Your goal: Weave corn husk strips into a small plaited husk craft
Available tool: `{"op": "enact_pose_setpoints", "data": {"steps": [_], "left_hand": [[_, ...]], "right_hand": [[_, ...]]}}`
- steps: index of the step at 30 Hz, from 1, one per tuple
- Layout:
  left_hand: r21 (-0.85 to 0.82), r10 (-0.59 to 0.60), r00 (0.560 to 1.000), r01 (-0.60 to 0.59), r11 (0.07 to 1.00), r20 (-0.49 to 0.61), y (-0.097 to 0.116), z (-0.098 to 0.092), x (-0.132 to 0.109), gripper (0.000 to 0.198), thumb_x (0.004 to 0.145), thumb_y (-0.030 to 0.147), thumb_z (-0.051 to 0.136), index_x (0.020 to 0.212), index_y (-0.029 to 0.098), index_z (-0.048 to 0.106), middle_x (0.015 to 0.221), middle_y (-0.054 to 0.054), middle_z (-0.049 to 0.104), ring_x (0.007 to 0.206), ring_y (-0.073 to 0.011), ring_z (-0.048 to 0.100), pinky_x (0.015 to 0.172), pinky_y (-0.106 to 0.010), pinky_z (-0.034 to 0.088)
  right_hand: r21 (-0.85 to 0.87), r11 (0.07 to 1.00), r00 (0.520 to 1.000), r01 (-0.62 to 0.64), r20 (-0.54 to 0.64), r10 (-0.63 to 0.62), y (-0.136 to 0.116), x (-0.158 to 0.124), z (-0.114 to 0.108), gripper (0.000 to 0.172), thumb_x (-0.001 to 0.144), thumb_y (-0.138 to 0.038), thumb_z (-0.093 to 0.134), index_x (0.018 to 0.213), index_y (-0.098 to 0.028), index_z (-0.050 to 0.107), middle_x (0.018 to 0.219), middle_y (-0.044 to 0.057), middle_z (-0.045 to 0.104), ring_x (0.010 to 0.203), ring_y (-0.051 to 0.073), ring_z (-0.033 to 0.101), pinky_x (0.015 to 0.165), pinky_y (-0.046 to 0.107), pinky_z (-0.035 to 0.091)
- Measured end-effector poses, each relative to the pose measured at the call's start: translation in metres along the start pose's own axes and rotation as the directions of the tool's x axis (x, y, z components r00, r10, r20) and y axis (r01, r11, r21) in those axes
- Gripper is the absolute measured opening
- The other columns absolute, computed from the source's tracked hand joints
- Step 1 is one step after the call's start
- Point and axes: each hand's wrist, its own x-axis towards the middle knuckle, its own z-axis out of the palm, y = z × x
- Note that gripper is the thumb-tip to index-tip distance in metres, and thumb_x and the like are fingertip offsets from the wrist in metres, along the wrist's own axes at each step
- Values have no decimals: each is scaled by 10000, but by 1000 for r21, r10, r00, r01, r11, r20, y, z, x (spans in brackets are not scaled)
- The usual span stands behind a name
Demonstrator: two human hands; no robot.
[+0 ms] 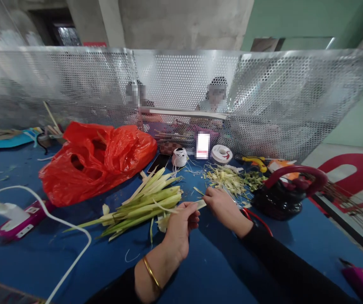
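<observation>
Leaf strip (200,204) pinched between left hand (181,223), right hand (224,207).

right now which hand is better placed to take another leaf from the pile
Likely left: both pinch the leaf strip, but the left hand sits beside the leaf pile; the right hand is nearer the trimmings.

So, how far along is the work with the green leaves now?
Done: a heap of short cut trimmings lies behind the hands. In hand: the left grip and the right grip pinch one pale leaf strip between them. Left: a bundle of long green leaves lies whole on the blue table, so probably much remains.
</observation>
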Motion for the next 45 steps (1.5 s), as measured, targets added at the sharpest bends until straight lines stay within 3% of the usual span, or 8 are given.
{"op": "enact_pose_setpoints", "data": {"steps": [5,9,16,25,33,38,41,45], "left_hand": [[-23,-30,1000,30,999,-1,2,-1,0,267,559,311,813,683,171,622,570,34,586,509,-75,495,510,-200,352],[-45,-34,999,34,998,1,0,-1,-3,256,558,307,797,668,174,607,567,36,575,502,-72,484,505,-202,349],[8,-101,994,100,995,46,-4,-1,-4,270,557,317,790,663,171,589,566,25,579,508,-78,487,505,-199,343],[34,-86,995,84,996,54,-1,-2,-2,282,545,315,782,683,167,586,575,26,582,504,-71,469,503,-195,323],[73,-54,997,50,996,49,-3,-3,0,275,576,340,754,678,167,566,566,31,558,515,-75,462,507,-198,325],[122,-23,998,17,992,53,-3,-3,-2,280,572,346,753,671,177,553,559,43,539,513,-77,459,499,-193,323],[219,6,997,-21,976,71,-9,-1,0,281,554,345,758,630,181,543,519,49,519,489,-80,448,479,-196,311],[327,13,990,-58,943,139,-24,-1,3,236,536,295,743,589,181,544,436,56,486,431,-81,385,441,-210,260]], "right_hand": [[10,1000,1000,15,-7,-15,5,7,4,209,944,-152,497,819,-197,658,838,38,619,739,161,557,692,278,351],[-19,979,973,-201,-123,197,22,10,-9,262,998,-202,395,1005,-197,657,1014,74,632,926,180,577,811,268,388],[-160,700,717,-696,-205,666,91,56,-6,219,942,-188,530,1044,-36,650,1086,209,631,1046,320,591,869,461,462],[-135,505,520,-853,-113,847,137,79,23,336,932,-313,602,1226,-153,573,1222,101,605,1015,230,634,845,431,544],[36,626,532,-779,-491,690,115,63,-8,255,930,-191,477,1059,-17,612,1069,256,649,1087,366,584,896,501,440],[136,757,566,-639,-583,583,72,12,-35,248,931,-254,439,1063,-116,597,947,158,709,900,296,663,773,381,482],[281,834,685,-475,-476,551,32,-28,-35,220,939,-343,469,1021,-186,598,832,61,719,682,205,678,612,275,485],[541,800,844,-261,-273,461,-20,-64,-25,260,971,-303,423,1143,-191,584,995,86,722,812,193,691,697,251,511]]}}
